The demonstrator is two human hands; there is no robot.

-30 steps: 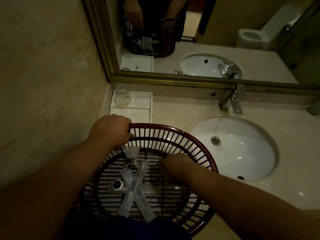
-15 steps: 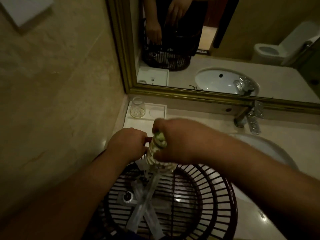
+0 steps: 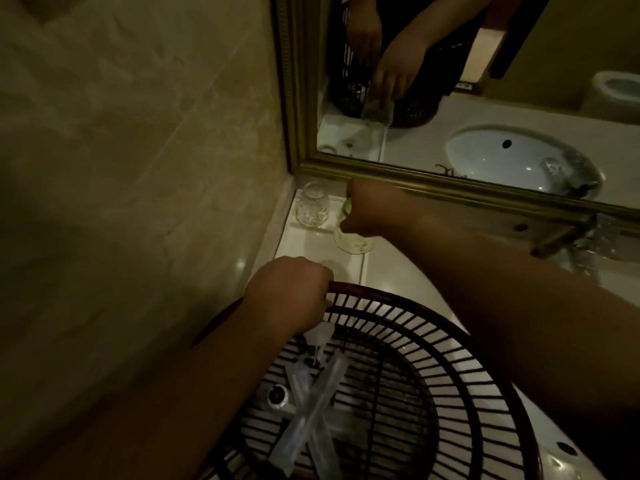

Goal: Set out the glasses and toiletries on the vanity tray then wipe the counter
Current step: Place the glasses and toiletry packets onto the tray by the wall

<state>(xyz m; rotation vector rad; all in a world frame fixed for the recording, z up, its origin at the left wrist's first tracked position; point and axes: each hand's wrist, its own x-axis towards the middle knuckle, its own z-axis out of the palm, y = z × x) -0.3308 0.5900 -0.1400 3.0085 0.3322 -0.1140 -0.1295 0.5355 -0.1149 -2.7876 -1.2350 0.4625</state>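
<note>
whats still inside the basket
Inside the basket: two clear wrapped toiletry packets crossed over each other, a small round dark-centred item, and a pale packet by the left hand. The forearm covers the left side.

The vanity tray (image 3: 311, 244) lies on the counter (image 3: 391, 268) in the corner, with the wall at its left and the mirror (image 3: 450, 98) behind it. On the tray, at the back left, stands a glass (image 3: 311, 209). To the right of this glass the right hand (image 3: 374, 209) holds a second glass (image 3: 351, 239) over the right part of the tray. In front of the tray is the basket (image 3: 415, 341), and the left hand (image 3: 291, 292) grips its far rim. In the basket lie two wrapped packets (image 3: 311, 407), one across the other. The sink (image 3: 554, 459) is right of the basket.
</note>
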